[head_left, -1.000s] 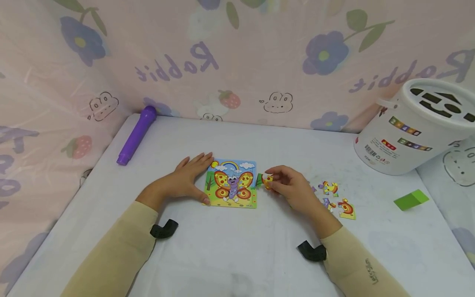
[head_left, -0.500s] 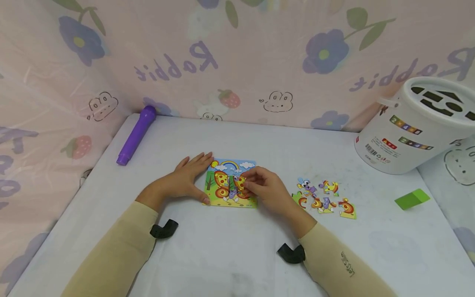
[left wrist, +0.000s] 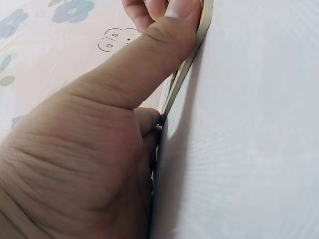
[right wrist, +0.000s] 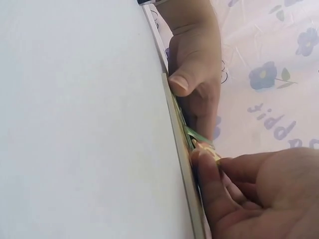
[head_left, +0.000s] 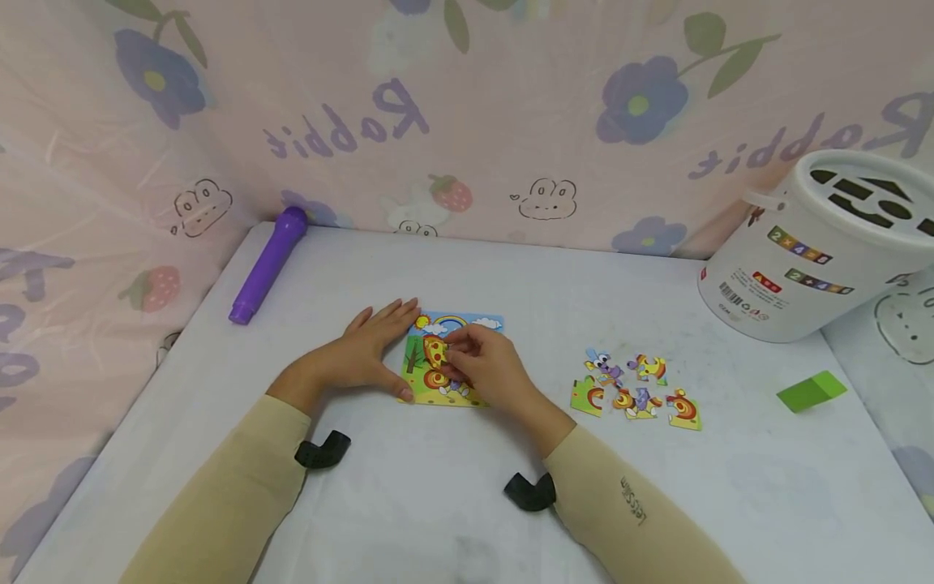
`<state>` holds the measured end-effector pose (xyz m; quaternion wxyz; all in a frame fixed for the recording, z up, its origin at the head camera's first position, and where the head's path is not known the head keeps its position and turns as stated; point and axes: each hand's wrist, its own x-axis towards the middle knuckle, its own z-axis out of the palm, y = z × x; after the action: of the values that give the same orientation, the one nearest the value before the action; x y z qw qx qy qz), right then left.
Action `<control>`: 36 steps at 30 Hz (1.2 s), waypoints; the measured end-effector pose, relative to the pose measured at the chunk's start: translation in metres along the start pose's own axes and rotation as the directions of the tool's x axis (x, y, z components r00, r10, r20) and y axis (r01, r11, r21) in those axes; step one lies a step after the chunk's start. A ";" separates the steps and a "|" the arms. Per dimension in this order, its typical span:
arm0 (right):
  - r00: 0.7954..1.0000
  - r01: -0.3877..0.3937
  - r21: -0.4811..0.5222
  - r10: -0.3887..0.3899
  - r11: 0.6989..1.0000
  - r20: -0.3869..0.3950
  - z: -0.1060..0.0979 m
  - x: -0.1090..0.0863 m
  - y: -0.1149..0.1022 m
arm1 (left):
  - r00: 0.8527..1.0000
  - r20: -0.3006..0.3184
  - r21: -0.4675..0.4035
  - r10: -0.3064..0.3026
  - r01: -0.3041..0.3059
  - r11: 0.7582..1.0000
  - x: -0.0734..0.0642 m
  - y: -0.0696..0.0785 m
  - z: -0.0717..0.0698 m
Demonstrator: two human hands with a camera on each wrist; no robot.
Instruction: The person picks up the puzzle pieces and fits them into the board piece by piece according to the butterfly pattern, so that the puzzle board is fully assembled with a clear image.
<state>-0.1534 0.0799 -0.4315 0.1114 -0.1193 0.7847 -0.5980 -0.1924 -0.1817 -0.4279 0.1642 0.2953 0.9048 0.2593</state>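
Observation:
A square butterfly puzzle board (head_left: 481,323) lies flat on the table, with a rainbow and clouds along its top. My left hand (head_left: 365,349) rests at the board's left edge, fingers extended toward the upper corner and thumb at the lower one. Over the left part of the board my right hand (head_left: 492,369) pinches a yellow-and-green puzzle piece (head_left: 434,350) between thumb and fingertips. In the right wrist view this puzzle piece (right wrist: 207,148) stands tilted at the board's surface. The right hand covers much of the butterfly picture.
Several loose puzzle pieces (head_left: 642,403) lie to the right of the board. A white bucket (head_left: 788,259) with a shape-cut lid stands at the back right, a folded green card (head_left: 811,392) in front of it. A purple microphone-shaped tube (head_left: 270,266) lies at the back left.
My right hand has carried the puzzle piece leftward, from beside the board's right edge to over its left part, uncovering loose pieces behind it. The left hand has stayed put.

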 end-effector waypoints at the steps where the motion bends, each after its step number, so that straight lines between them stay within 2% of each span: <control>1: 1.000 -0.001 -0.005 0.001 1.000 0.003 0.001 0.001 -0.001 | 1.000 0.001 -0.001 0.000 0.000 1.000 0.000 0.000 0.000; 3: 1.000 -0.007 -0.039 0.007 0.999 0.004 0.003 0.001 -0.002 | 1.000 0.003 -0.002 0.000 0.000 1.000 0.000 0.000 -0.001; 6: 1.000 0.005 -0.145 -0.007 0.989 -0.014 0.004 0.000 -0.004 | 1.000 0.006 -0.001 0.001 -0.001 1.000 0.000 -0.001 -0.001; 9: 0.996 0.081 -0.308 -0.087 0.948 -0.006 0.003 -0.003 -0.003 | 1.000 0.008 -0.002 0.002 -0.002 1.000 0.001 -0.001 -0.001; 11: 0.984 0.175 -0.437 -0.165 0.882 0.062 0.004 -0.005 -0.004 | 1.000 0.007 -0.001 0.000 0.000 1.000 0.001 -0.001 -0.001; 13: 0.960 0.281 -0.556 -0.225 0.782 0.168 0.004 -0.008 -0.004 | 1.000 0.009 -0.003 -0.001 0.001 1.000 0.000 -0.001 -0.001; 15: 0.929 0.366 -0.640 -0.233 0.676 0.286 0.006 -0.012 -0.006 | 1.000 0.009 -0.004 0.001 -0.001 1.000 0.000 -0.001 0.000; 16: 0.916 0.396 -0.664 -0.220 0.634 0.336 0.007 -0.014 -0.008 | 1.000 0.010 -0.004 0.001 -0.001 1.000 0.000 -0.001 0.000; 18: 0.893 0.437 -0.695 -0.182 0.571 0.412 0.008 -0.017 -0.010 | 1.000 0.011 -0.002 0.000 0.000 1.000 0.000 -0.001 0.000; 20: 0.884 0.442 -0.716 -0.128 0.539 0.450 0.010 -0.020 -0.013 | 1.000 0.013 0.002 -0.001 0.001 1.000 0.000 -0.001 0.000; 23: 0.884 0.428 -0.744 -0.066 0.514 0.463 0.011 -0.023 -0.015 | 1.000 0.016 0.014 -0.005 0.005 1.000 0.001 0.000 0.000; 26: 0.891 0.405 -0.764 -0.028 0.503 0.453 0.012 -0.025 -0.015 | 1.000 0.017 0.021 -0.007 0.006 1.000 0.001 0.000 0.000; 36: 0.888 0.414 -0.737 -0.056 0.534 0.457 0.010 -0.023 -0.013 | 1.000 0.021 0.023 -0.004 0.004 1.000 0.001 -0.001 0.000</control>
<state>-0.1280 0.0746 -0.4210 0.1095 -0.3769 0.9090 -0.1401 -0.1935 -0.1819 -0.4284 0.1708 0.2980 0.9065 0.2453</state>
